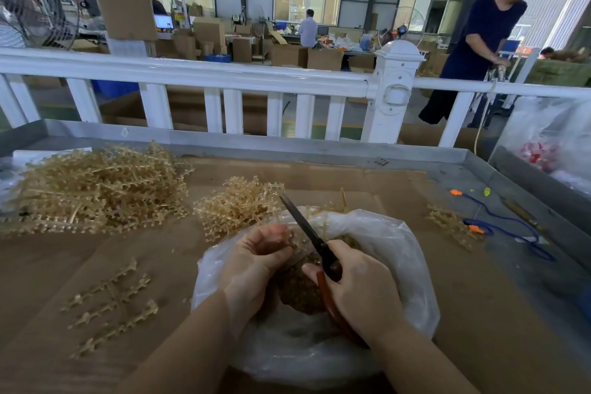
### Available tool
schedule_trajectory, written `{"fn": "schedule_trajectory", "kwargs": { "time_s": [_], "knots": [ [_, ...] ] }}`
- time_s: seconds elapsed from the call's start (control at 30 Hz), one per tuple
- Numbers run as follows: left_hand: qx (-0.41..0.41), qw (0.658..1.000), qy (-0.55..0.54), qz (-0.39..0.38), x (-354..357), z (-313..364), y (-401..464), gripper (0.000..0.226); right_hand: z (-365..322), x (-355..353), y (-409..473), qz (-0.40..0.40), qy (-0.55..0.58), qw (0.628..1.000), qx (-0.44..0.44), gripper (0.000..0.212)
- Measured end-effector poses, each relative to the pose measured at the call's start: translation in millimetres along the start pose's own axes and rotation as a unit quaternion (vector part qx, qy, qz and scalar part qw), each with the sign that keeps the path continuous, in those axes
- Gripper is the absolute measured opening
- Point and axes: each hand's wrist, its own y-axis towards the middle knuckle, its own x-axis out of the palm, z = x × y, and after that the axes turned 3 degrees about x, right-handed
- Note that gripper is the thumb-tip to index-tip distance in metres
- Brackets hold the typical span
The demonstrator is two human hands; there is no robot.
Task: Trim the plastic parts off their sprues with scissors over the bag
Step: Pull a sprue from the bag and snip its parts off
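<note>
Factory hall; cardboard-covered table (399, 195), white railing (192, 73) behind, sprue piles (96, 189).

Right hand (358, 285) hides the scissors' (315, 240) red handles.

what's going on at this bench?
A person is trimming plastic parts. The left hand holds a tan sprue over the open clear bag, and the right hand grips red-handled scissors with the blades at it. Two heaps of sprues lie behind, and a few loose pieces lie at left.
</note>
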Motion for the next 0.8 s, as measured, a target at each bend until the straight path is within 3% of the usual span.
{"fn": "schedule_trajectory", "kwargs": {
  "time_s": [0.17, 0.4, 0.53, 0.8],
  "knots": [
    [-0.001, 1.0, 0.003, -0.027, -2, 0, 0, 0.035, -4, -2, 1, -0.008, 0.015, 1.0, -0.006, 0.029],
    [0.001, 0.996, 0.066, -0.064, -2, 4, -6, 0.031, -14, -1, 7, 0.071, 0.066, 0.995, -0.007, 0.013],
    [0.004, 0.995, 0.078, -0.061, -1, 4, -7, 0.031, -19, -1, 10, 0.093, 0.108, 0.99, -0.017, 0.015],
    [-0.056, 0.988, -0.035, -0.138, -8, 9, -3, 0.038, -14, 2, 11, -0.029, 0.076, 0.996, -0.02, 0.025]
  ]
}}
